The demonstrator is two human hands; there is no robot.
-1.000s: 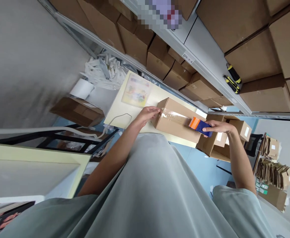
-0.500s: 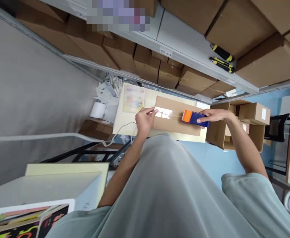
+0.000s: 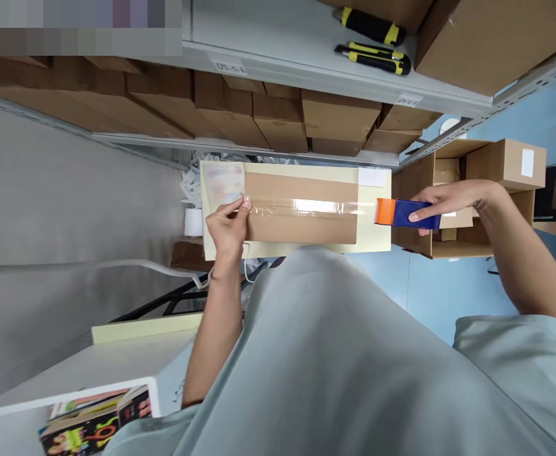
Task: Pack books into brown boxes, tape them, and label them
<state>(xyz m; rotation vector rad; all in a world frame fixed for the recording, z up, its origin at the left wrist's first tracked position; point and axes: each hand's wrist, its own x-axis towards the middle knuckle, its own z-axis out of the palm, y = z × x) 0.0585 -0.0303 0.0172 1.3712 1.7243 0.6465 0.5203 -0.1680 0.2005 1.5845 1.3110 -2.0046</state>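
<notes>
A flat brown cardboard box [image 3: 301, 229] lies on a pale yellow board. Clear packing tape [image 3: 316, 206] runs along its top and past its right end. Beyond that end, my right hand [image 3: 432, 206] is wrapped round a tape dispenser [image 3: 404, 213], blue with an orange front, and the tape stretches back from it to the box. At the box's left end, my left hand [image 3: 229, 225] has thumb and fingertips pinched together on the end of the tape, against the edge. What lies under these fingertips is partly hidden.
Shelves above hold several brown boxes [image 3: 342, 114] and two black-and-yellow utility knives [image 3: 375, 58]. An open carton [image 3: 453, 247] with smaller boxes stands at right. A white paper roll [image 3: 193, 223] is at left; a white bin [image 3: 154, 389] with colourful packages sits lower left.
My right hand has drawn the dispenser rightward, off the box, pulling out a longer strip of tape. My left hand stays at the box's left end. The view has shifted.
</notes>
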